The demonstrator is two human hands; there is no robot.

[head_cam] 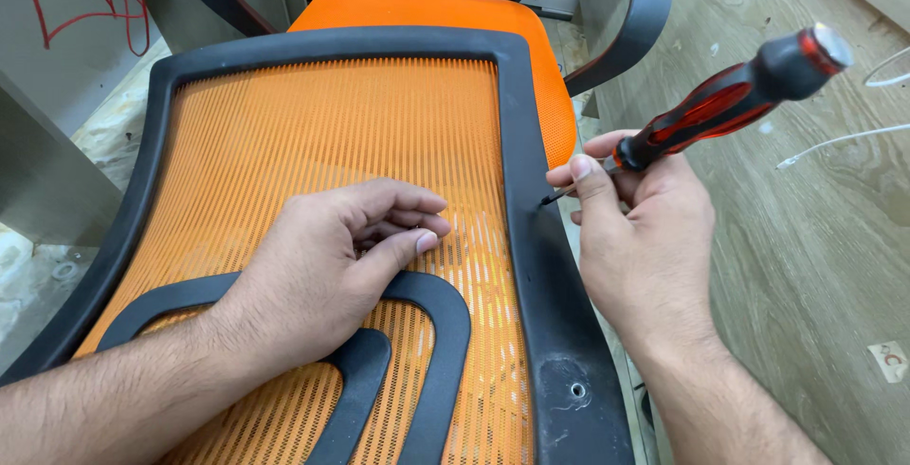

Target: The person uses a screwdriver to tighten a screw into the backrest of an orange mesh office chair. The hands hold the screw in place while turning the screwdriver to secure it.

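An orange mesh chair back (313,133) with a black plastic frame (531,266) lies flat in front of me. My left hand (332,266) rests palm down on the mesh, fingers curled loosely, above a black curved lumbar bar (445,332). My right hand (645,237) holds a red and black screwdriver (730,95) by its shaft end, the handle slanting up to the right. Its tip touches the right side of the frame near my thumb. A screw hole (577,390) shows lower in the frame.
An orange chair seat (417,5) with black armrests (645,10) stands behind the back. Wood-look floor (815,266) lies to the right with a white cable (834,143). Red cable (85,0) hangs at the top left by a grey panel.
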